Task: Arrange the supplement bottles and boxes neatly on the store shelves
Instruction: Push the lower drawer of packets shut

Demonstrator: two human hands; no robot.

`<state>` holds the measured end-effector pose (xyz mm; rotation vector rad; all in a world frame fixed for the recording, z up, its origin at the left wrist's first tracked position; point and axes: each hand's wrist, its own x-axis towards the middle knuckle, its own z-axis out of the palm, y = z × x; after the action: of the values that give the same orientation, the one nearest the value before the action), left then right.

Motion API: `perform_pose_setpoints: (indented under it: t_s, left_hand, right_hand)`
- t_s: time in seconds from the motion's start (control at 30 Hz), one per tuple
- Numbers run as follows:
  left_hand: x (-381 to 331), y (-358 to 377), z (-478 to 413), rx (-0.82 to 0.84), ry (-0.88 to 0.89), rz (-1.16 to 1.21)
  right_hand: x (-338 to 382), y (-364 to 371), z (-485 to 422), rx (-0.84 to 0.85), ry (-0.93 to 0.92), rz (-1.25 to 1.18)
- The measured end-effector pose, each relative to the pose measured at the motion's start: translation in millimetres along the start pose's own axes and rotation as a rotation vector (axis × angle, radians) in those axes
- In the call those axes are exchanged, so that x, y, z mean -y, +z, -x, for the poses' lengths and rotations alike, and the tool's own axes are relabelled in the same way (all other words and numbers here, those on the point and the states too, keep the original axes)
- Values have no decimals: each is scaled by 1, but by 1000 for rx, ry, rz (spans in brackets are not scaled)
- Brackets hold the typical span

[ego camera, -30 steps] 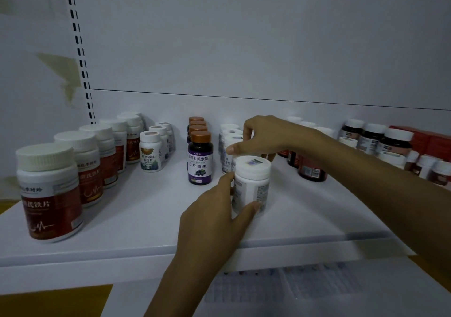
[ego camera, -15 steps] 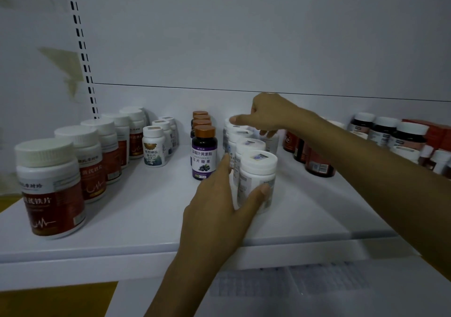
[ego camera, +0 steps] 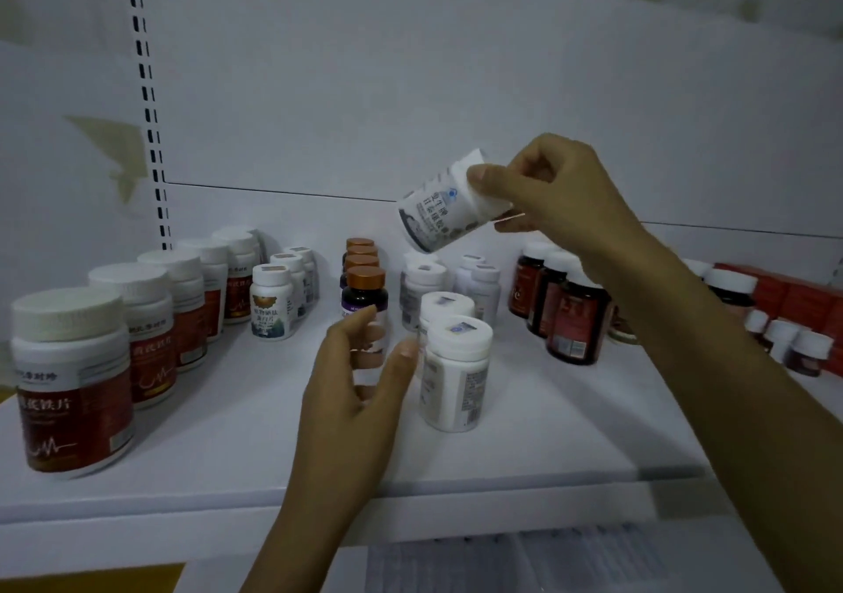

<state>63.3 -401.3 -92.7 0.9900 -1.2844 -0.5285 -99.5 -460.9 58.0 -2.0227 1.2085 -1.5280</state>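
My right hand (ego camera: 554, 191) grips a small white supplement bottle (ego camera: 440, 211) by its cap end and holds it tilted in the air above the shelf. My left hand (ego camera: 360, 373) hovers with relaxed, spread fingers just left of a white bottle (ego camera: 454, 380) that stands at the front of a row of white bottles (ego camera: 444, 307). It holds nothing. Behind my left fingers stands a dark bottle with a copper cap (ego camera: 365, 291), first in its row.
The white shelf (ego camera: 228, 446) carries a row of large red-labelled jars (ego camera: 73, 382) at left, small white bottles (ego camera: 271, 302), dark amber bottles (ego camera: 575, 318) at right, and red boxes (ego camera: 793, 296) far right. A slotted upright (ego camera: 148, 104) runs up the back wall.
My right hand has lifted a white bottle from the back of the row and tilted it. My left hand has let go of the front white bottle and drawn slightly left.
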Motion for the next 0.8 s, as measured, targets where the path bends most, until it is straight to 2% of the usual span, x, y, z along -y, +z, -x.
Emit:
perform_pose_setpoints:
  t_s: [0.1, 0.17, 0.3, 0.43, 0.57, 0.7, 0.8]
  left_hand:
    - [0, 1, -11, -2, -102, 95]
    - [0, 1, -18, 69, -126, 195]
    - [-1, -3, -7, 169, -9, 203]
    - [-4, -6, 7, 198, 176, 188]
    - [-6, -8, 13, 308, 333, 137]
    - [-4, -8, 15, 375, 374, 67]
    - [-5, -7, 16, 371, 341, 63]
  right_hand:
    - [-2, -5, 37, 100, 57, -257]
    - [-5, -3, 59, 172, 88, -312]
    - [-11, 4, 91, 245, 117, -315]
    - [-21, 11, 116, 179, 106, -357]
    - [-37, 17, 133, 184, 91, -350]
    - [-50, 13, 144, 172, 118, -415]
    - [-55, 10, 151, 188, 63, -436]
